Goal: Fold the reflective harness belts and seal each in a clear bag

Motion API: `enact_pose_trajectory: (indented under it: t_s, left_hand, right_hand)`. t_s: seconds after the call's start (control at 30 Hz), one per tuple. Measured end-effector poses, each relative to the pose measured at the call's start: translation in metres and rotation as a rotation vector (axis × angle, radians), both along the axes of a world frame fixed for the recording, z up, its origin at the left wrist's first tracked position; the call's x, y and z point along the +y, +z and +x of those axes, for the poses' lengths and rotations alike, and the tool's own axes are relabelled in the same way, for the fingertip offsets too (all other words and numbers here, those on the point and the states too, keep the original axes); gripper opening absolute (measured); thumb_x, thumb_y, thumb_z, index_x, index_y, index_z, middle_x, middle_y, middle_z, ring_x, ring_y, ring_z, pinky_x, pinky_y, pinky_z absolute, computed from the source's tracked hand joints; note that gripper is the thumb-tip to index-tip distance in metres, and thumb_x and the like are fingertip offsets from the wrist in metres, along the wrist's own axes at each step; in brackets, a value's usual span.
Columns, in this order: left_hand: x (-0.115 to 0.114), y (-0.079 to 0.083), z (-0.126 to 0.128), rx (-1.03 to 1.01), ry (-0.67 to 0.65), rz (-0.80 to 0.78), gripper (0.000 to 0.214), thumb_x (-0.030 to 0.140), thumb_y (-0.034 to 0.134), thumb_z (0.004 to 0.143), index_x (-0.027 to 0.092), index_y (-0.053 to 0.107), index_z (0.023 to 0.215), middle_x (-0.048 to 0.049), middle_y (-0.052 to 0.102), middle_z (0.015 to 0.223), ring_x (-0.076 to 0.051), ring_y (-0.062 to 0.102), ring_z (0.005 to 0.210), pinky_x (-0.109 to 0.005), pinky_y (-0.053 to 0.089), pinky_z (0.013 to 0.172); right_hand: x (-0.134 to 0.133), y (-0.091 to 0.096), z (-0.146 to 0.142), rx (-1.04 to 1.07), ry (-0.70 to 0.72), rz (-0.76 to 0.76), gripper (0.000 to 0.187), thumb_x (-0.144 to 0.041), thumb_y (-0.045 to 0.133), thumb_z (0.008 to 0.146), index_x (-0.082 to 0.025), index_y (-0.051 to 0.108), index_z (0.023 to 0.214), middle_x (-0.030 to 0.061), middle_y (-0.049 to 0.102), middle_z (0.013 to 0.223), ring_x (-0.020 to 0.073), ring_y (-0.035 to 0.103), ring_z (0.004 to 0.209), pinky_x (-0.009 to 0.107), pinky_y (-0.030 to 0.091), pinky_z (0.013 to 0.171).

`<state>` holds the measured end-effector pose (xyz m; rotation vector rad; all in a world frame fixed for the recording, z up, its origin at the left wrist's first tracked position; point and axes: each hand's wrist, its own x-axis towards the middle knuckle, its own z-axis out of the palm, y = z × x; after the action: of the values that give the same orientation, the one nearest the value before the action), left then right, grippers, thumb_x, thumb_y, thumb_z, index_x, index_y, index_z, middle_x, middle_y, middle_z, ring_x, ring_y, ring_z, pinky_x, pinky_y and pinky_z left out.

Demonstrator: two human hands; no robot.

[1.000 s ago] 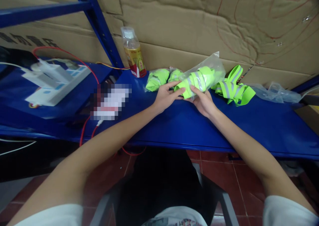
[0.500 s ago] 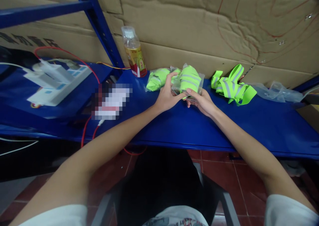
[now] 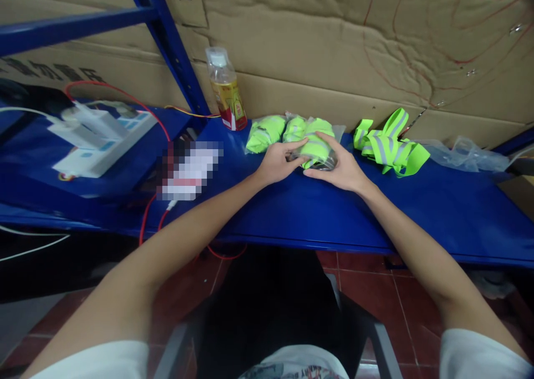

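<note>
A neon yellow-green reflective strap bundle (image 3: 319, 137) with silver stripes, in a clear plastic bag, sits toward the back of the blue shelf. My left hand (image 3: 276, 163) grips its left side, thumb and fingers on the plastic. From the right, my right hand (image 3: 345, 166) holds the same bundle, with fingers over its top and the thumb along its near edge. Just left of it lie two more bagged bundles, a small one (image 3: 295, 129) touching or nearly touching it and a wider one (image 3: 266, 134). A loose, tangled reflective strap (image 3: 390, 146) lies unbagged to the right.
A drink bottle (image 3: 227, 92) stands at the back left. A white power strip (image 3: 106, 142) with plugs and red cable lies on the left, beside a blurred-out object (image 3: 189, 171). Clear empty bags (image 3: 467, 153) lie far right. Cardboard (image 3: 300, 39) backs the shelf (image 3: 292, 217).
The bundle has tipped lower and back toward the shelf. My right hand's fingers have moved from beneath it to over its top, and my left fingers have come down onto its side.
</note>
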<state>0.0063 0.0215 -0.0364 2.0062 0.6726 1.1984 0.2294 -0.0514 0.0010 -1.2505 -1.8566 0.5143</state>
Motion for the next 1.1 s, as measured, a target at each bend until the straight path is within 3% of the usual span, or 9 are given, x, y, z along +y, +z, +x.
enact_pose_trajectory:
  t_s: [0.07,0.23,0.33,0.47,0.57,0.73,0.97,1.03,1.1]
  left_hand:
    - [0.0,0.001,0.0,0.024,-0.005,0.016,0.062,0.048,0.08,0.093,0.016,0.073,0.145,-0.0022,0.077,0.084,-0.013,0.057,0.065,-0.028,0.049,0.062]
    - [0.0,0.002,-0.001,0.106,0.049,0.114,0.056,0.042,0.073,0.098,0.018,0.07,0.149,0.0079,0.052,0.06,-0.01,0.036,0.054,-0.025,0.034,0.056]
    - [-0.001,-0.002,0.002,0.09,0.08,0.129,0.052,0.037,0.071,0.099,0.018,0.072,0.147,0.0075,0.054,0.059,-0.01,0.037,0.054,-0.025,0.034,0.057]
    - [-0.006,-0.003,0.007,0.088,0.128,0.148,0.046,0.028,0.067,0.097,0.017,0.076,0.141,0.0037,0.067,0.064,-0.011,0.045,0.055,-0.026,0.041,0.06]
    - [-0.012,0.002,0.006,0.097,0.11,0.152,0.049,0.024,0.065,0.095,0.017,0.075,0.143,0.0028,0.071,0.065,-0.012,0.051,0.054,-0.027,0.046,0.062]
    - [-0.017,0.009,0.0,0.152,-0.029,0.218,0.071,0.026,0.076,0.087,0.023,0.063,0.157,0.0057,0.07,0.066,-0.012,0.053,0.052,-0.026,0.049,0.062]
    - [-0.008,-0.002,0.006,0.092,0.106,0.191,0.051,0.022,0.078,0.086,0.023,0.08,0.136,0.0029,0.077,0.073,-0.011,0.054,0.059,-0.027,0.051,0.066]
    - [-0.007,-0.004,0.006,0.069,0.112,0.263,0.052,0.018,0.074,0.087,0.024,0.078,0.139,0.0035,0.076,0.073,-0.011,0.055,0.059,-0.027,0.052,0.068]
    - [-0.006,-0.004,0.005,0.044,0.125,0.364,0.05,0.017,0.072,0.089,0.025,0.079,0.138,0.0028,0.076,0.074,-0.012,0.059,0.062,-0.027,0.054,0.071]
  right_hand:
    - [-0.003,0.005,0.002,-0.12,-0.028,0.078,0.093,-0.068,0.089,0.078,-0.028,0.061,0.157,0.0097,0.065,0.159,0.0403,0.062,0.147,0.063,0.047,0.126]
    - [-0.003,0.005,-0.001,-0.166,-0.097,0.098,0.075,-0.055,0.082,0.086,-0.024,0.066,0.153,0.0096,0.07,0.154,0.0374,0.066,0.143,0.058,0.052,0.121]
    - [-0.002,0.0,-0.006,-0.115,-0.148,0.112,0.064,-0.045,0.08,0.085,-0.022,0.071,0.145,0.0101,0.074,0.148,0.0372,0.07,0.138,0.057,0.054,0.119]
    - [-0.003,-0.007,-0.01,0.0,-0.189,0.042,0.055,-0.037,0.077,0.085,-0.023,0.072,0.138,0.0098,0.08,0.132,0.0323,0.081,0.094,0.054,0.067,0.092]
    - [-0.007,-0.008,-0.011,0.092,-0.174,-0.011,0.051,-0.034,0.077,0.086,-0.025,0.072,0.135,0.0071,0.084,0.11,0.0229,0.071,0.058,0.047,0.065,0.068]
    - [-0.018,-0.002,-0.013,0.087,-0.133,-0.032,0.047,-0.028,0.074,0.085,-0.026,0.072,0.132,-0.0019,0.074,0.069,0.0228,0.066,0.047,0.042,0.06,0.06]
    - [-0.017,-0.001,-0.009,-0.169,-0.14,0.029,0.066,-0.025,0.068,0.087,-0.026,0.066,0.153,0.0036,0.081,0.087,0.0264,0.072,0.064,0.047,0.062,0.077]
    - [-0.016,0.0,-0.006,-0.209,-0.121,0.067,0.066,-0.025,0.065,0.09,-0.027,0.065,0.155,0.0045,0.083,0.09,0.0249,0.069,0.062,0.046,0.061,0.077]
    - [-0.016,0.001,-0.004,-0.232,-0.1,0.112,0.066,-0.025,0.063,0.092,-0.029,0.063,0.158,0.0064,0.085,0.109,0.0231,0.069,0.064,0.043,0.061,0.077]
